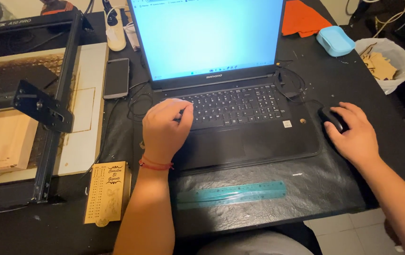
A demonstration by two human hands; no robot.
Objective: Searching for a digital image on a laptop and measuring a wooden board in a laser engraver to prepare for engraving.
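two hands work the computer: the left hand (163,130) rests curled on the laptop keyboard (233,105), the right hand (353,132) cups the black mouse (331,118) near the desk's right edge.

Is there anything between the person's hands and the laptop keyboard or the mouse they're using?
Nothing visible. The left hand already rests on the left side of the laptop keyboard, fingers on the keys. The right hand lies directly on the black mouse, whose cable runs back toward the laptop, clear of both hands.
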